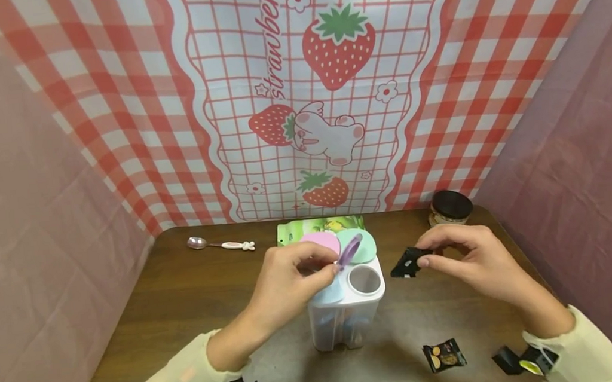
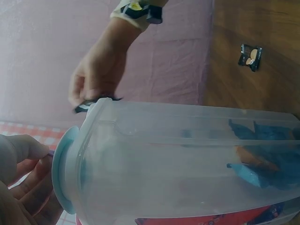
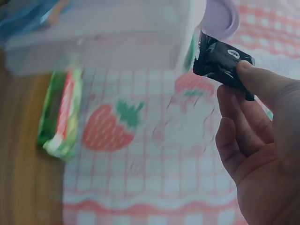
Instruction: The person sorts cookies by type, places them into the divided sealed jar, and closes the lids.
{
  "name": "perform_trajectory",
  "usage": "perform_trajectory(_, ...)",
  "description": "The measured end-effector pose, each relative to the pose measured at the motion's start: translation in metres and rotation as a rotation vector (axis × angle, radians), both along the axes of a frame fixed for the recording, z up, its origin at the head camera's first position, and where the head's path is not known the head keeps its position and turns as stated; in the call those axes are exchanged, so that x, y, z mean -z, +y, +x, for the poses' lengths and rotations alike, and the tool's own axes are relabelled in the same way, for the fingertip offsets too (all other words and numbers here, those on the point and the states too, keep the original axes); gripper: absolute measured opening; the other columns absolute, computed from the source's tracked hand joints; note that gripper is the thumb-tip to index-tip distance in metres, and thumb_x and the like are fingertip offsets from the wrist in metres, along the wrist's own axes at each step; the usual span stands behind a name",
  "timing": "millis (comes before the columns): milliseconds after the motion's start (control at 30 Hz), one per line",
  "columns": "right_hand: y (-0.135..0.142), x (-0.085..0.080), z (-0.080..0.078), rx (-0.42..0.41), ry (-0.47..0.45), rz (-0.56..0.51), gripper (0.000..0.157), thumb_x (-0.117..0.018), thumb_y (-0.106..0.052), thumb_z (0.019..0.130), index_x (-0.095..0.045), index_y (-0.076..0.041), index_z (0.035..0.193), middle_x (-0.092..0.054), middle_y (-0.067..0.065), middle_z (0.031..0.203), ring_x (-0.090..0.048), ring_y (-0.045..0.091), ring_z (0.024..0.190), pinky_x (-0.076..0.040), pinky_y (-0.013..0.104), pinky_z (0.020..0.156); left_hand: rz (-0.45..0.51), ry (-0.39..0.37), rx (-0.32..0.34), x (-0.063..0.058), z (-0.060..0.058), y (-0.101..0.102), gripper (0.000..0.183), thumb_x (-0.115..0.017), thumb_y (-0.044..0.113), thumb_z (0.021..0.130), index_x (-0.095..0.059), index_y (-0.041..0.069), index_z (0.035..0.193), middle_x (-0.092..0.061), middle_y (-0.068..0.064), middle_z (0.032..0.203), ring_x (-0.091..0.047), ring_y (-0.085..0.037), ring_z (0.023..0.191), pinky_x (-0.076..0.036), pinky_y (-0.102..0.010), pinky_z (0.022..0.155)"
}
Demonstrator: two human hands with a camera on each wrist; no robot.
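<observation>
A clear plastic container with a white top stands mid-table. Pink, green and light blue round lids cover three openings, while the front-right opening is uncovered. My left hand pinches a tilted purple lid beside that opening. To the right of the container, my right hand holds a small black snack packet between thumb and fingers, apart from the opening. Through the wall in the left wrist view, blue packets and a red packet show inside.
Another small black packet lies at the front right of the table. A jar with a black lid stands at the back right. A green bag is behind the container, and a spoon lies back left.
</observation>
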State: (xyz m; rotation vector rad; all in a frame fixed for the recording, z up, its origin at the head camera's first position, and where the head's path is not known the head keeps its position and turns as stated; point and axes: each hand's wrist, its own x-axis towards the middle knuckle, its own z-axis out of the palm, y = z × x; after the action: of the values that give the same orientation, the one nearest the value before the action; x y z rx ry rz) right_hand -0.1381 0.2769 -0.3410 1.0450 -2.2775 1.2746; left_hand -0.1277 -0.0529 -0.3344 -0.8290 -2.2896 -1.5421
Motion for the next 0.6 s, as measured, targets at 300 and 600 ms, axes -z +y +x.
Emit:
perform_trajectory(300, -0.044, -0.013, -0.009, -0.199, -0.026, -0.112, 0.041, -0.075, 0.023, 0.076, -0.072, -0.005, 0.106, -0.073, 0.009, 0.099, -0.070, 0.014, 0.086, -0.059, 0.023, 0.076, -0.003, 0.008, -0.001, 0.001, 0.001, 0.000, 0.013, -0.082, 0.003, 0.082, -0.080, 0.011, 0.091, -0.077, 0.002, 0.084, -0.067, -0.005, 0.070, -0.059, -0.024, 0.065)
perform_trajectory(600, -0.055, -0.003, -0.014, -0.215, 0.035, -0.030, 0.041, -0.080, 0.016, 0.076, -0.074, -0.012, 0.105, -0.073, 0.002, 0.098, -0.066, 0.013, 0.087, -0.056, 0.022, 0.075, -0.008, 0.015, -0.001, 0.001, 0.000, 0.000, 0.013, -0.081, 0.003, 0.082, -0.080, 0.011, 0.092, -0.077, 0.002, 0.085, -0.067, -0.005, 0.071, -0.060, -0.024, 0.066)
